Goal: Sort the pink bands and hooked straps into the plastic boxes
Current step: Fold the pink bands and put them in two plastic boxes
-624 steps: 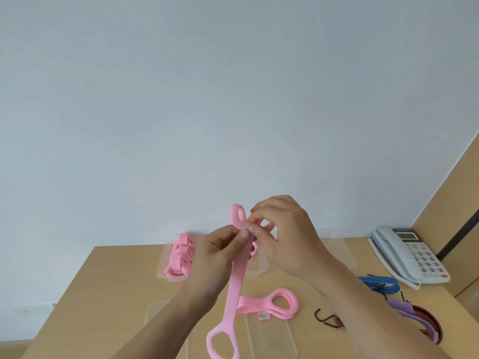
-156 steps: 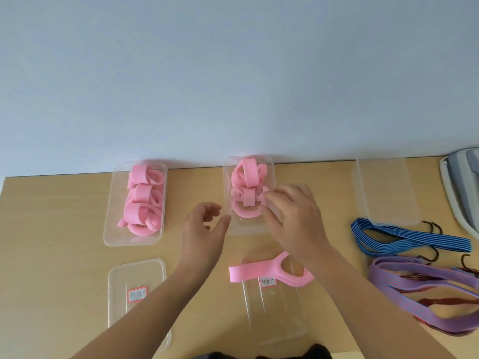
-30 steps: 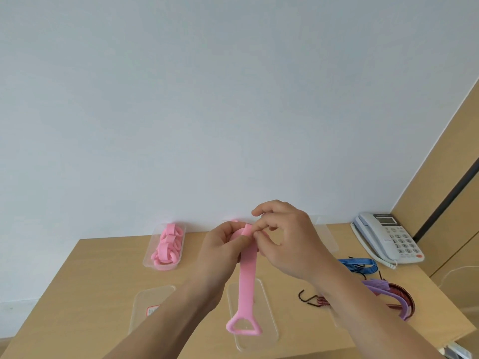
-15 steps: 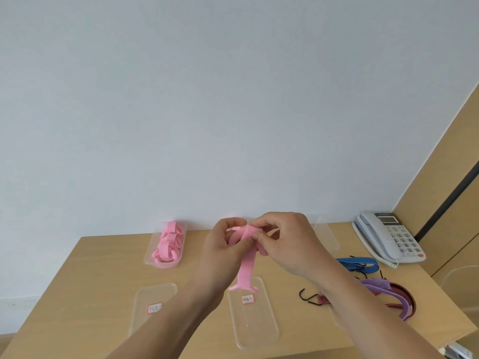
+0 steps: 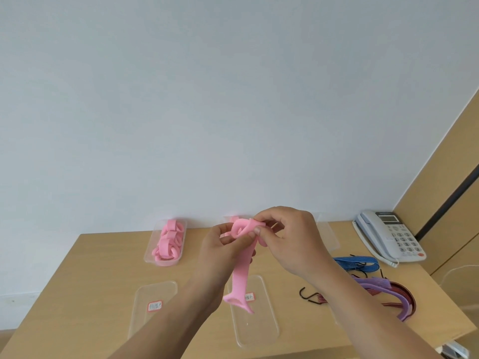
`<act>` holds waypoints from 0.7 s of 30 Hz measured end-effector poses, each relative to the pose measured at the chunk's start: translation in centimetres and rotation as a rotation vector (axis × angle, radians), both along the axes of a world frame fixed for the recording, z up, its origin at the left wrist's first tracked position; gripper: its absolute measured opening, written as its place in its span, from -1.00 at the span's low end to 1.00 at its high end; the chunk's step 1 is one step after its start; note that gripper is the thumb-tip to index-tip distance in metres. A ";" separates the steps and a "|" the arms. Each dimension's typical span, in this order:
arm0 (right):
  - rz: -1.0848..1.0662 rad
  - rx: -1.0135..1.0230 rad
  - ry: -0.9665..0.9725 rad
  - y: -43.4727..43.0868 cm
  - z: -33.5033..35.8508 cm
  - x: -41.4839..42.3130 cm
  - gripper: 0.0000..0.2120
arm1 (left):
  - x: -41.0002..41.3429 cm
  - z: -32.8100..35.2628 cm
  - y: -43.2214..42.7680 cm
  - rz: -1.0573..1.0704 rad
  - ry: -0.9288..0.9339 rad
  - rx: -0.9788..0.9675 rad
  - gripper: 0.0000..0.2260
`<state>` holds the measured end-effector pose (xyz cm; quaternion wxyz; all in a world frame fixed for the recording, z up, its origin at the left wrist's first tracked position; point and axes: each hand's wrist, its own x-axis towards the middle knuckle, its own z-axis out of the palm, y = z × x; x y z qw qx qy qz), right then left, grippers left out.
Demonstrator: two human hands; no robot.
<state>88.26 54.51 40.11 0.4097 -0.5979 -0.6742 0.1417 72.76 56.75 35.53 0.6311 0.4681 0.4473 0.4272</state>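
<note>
My left hand (image 5: 223, 251) and my right hand (image 5: 290, 237) hold one pink band (image 5: 242, 270) up above the table, both pinching its curled upper end while the rest hangs down to a looped tip. A clear plastic box (image 5: 180, 251) at the back left holds several rolled pink bands. A second box is mostly hidden behind my hands. A third clear box (image 5: 330, 237) stands at the back right. Blue (image 5: 356, 263), purple (image 5: 381, 287) and red hooked straps lie on the table at the right.
Two clear lids with labels lie on the wooden table: one at the front left (image 5: 153, 304), one at the front middle (image 5: 255, 320). A white desk telephone (image 5: 388, 235) stands at the far right by a wooden panel. A loose black hook (image 5: 307, 295) lies near the straps.
The upper end of the band has been curled further between my fingers. Its hanging end has dropped lower and swung slightly right; my hands stay in about the same place.
</note>
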 end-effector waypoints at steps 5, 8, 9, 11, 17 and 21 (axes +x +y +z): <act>-0.024 0.065 -0.019 0.0 0.0 -0.4 -0.88 | -0.1 0.1 -0.2 -0.013 0.048 -0.032 -0.76; -0.034 0.103 -0.026 0.1 -0.3 -0.6 -0.87 | 0.0 0.1 -0.3 0.014 0.036 -0.072 -0.77; -0.041 0.114 -0.025 0.2 -0.4 -0.6 -0.86 | 0.1 0.2 -0.4 0.021 0.032 -0.074 -0.78; -0.049 0.132 -0.025 0.3 -0.6 -0.6 -0.86 | 0.1 0.3 -0.4 0.033 0.028 -0.072 -0.80; -0.068 0.196 -0.073 0.6 -1.3 -0.4 -0.85 | 0.1 0.4 -0.2 0.017 0.033 -0.009 -0.80; -0.080 0.312 -0.155 0.5 -1.6 -0.7 -0.79 | 0.0 0.1 -0.2 -0.012 0.029 0.019 -0.80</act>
